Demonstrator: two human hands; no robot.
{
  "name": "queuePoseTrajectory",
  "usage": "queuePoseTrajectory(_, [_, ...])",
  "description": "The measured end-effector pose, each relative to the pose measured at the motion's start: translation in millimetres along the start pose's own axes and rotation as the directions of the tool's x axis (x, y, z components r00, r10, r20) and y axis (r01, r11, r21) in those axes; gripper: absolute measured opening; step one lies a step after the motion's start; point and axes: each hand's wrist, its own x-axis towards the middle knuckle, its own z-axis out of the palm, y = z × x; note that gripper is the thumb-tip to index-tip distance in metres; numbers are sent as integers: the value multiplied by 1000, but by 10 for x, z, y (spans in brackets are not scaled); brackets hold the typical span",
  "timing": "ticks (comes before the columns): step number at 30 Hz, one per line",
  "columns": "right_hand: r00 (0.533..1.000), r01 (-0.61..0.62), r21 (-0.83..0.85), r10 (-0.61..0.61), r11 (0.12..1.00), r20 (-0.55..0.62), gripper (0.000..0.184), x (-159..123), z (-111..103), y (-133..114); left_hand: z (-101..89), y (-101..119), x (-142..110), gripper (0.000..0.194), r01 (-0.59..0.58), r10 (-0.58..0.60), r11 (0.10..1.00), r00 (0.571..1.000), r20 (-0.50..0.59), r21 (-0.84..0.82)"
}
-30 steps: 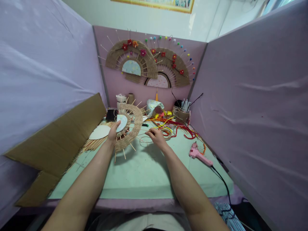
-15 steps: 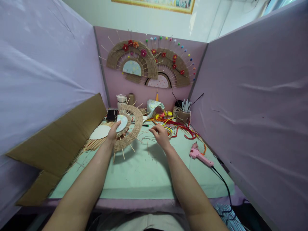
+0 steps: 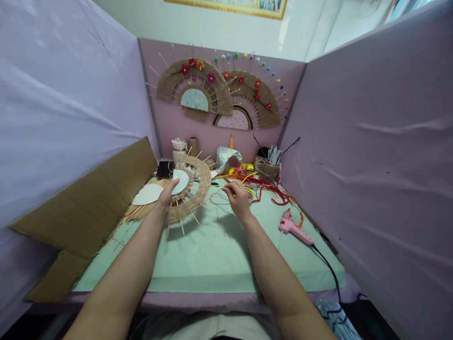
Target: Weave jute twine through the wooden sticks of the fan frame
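Observation:
My left hand point(image 3: 165, 197) is closed on a half-round woven twine fan point(image 3: 198, 200), thumb over its pale blue patterned half-disc point(image 3: 180, 181). Thin wooden sticks radiate past the woven band, and the fan is tilted on its side above the table. Off its right edge, my right hand point(image 3: 238, 198) is pinched, with thin twine point(image 3: 216, 197) at the fingertips; a loose loop of it hangs just left of the hand. Under this loop a short thin stick point(image 3: 217, 217) shows against the green cloth.
A pink glue gun point(image 3: 295, 229) with a black cord lies at the right. Red and yellow pipe cleaners point(image 3: 278, 196) are heaped behind my right hand. Cardboard point(image 3: 102, 203) leans along the left, beside a white oval point(image 3: 146, 194) on sticks. Two decorated fans point(image 3: 196, 85) hang on the back panel.
My right hand has drawn slightly right, away from the fan, still pinched. A short stick now shows on the cloth below it. My left hand and the fan have barely moved.

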Motion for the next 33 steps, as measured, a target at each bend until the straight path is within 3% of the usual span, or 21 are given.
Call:
queuePoseTrajectory(7, [996, -85, 4, 85, 996, -17, 22, 7, -23, -14, -1, -26, -17, 24, -2, 11, 995, 996, -89, 98])
queuePoseTrajectory(14, [975, -222, 120, 221, 968, 18, 21, 24, 16, 58, 2, -42, -15, 21, 29, -30, 998, 999, 10, 62])
queuePoseTrajectory(21, [916, -391, 189, 361, 901, 175, 25, 10, 86, 99, 14, -66, -75, 25, 61, -67, 996, 993, 98, 67])
queuePoseTrajectory(28, [920, -381, 155, 358, 911, 158, 27, 10, 88, 126, -18, -133, -22, 25, -9, -7, 998, 962, 273, 56])
queuePoseTrajectory(33, [923, -376, 157, 354, 913, 151, 31, 6, 80, 137, 30, -151, -4, 30, -122, 115, 993, 955, 275, 7])
